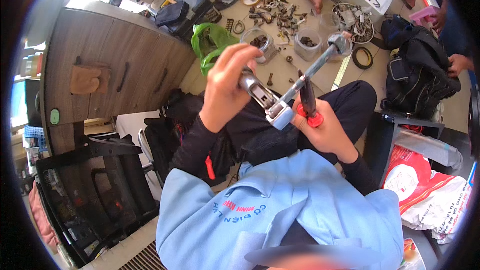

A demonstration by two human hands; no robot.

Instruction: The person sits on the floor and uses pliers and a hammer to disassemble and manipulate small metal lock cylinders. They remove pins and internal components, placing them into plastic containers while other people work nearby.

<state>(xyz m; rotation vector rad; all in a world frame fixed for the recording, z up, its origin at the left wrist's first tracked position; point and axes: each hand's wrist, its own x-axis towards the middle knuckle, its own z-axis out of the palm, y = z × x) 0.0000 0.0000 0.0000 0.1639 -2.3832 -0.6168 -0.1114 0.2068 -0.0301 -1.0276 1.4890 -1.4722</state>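
My left hand (226, 84) is raised, its fingers wrapped round the round end of a chrome metal fitting (261, 95). A long grey metal rod (316, 65) runs up and right from the fitting's pale bluish end and carries a thick nut-like head. My right hand (327, 127) is closed beside that end, round a dark tool with a red handle (312, 115). The tool's dark shaft points up across the rod. Whether my right fingers also touch the fitting is hidden.
Loose metal parts (280, 15) lie across the floor ahead, by plastic tubs (307, 42), a full bucket (357, 20) and a green bag (212, 45). A black backpack (415, 65) stands right, near another person's hand (459, 65). Wooden drawers (115, 65) and a black chair (95, 195) are left.
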